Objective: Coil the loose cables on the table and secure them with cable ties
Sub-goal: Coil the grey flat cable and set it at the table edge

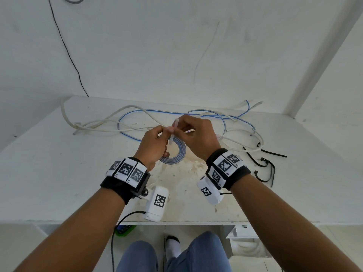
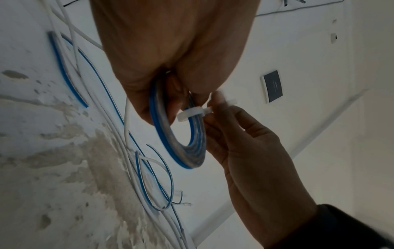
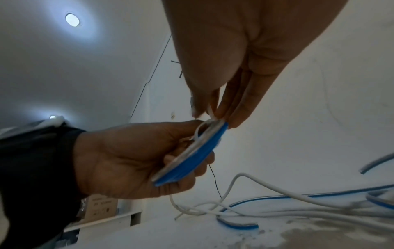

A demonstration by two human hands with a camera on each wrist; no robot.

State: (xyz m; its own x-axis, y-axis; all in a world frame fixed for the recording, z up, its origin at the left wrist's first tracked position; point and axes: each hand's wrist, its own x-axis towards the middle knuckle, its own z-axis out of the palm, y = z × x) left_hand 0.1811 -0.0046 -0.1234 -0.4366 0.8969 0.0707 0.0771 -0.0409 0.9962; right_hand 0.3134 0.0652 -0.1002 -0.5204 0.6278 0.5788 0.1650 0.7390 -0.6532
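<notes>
A flat blue-and-clear cable coil [image 1: 175,156] is held upright over the table by my left hand [image 1: 157,142], whose fingers grip its rim. A white cable tie [image 1: 173,132] crosses the coil's top; my right hand [image 1: 188,127] pinches it between thumb and fingers. In the left wrist view the cable tie [image 2: 192,113] wraps over the coil [image 2: 181,139], beside the right hand's fingers [image 2: 221,118]. From the right wrist the tie [image 3: 201,129] loops over the coil [image 3: 192,160] in the left hand [image 3: 132,160].
Loose white cables [image 1: 94,127] and a loose blue cable [image 1: 125,132] sprawl across the back of the white table [image 1: 59,173]. Black cable pieces [image 1: 264,163] lie at the right. A black wire [image 1: 66,50] hangs down the wall behind.
</notes>
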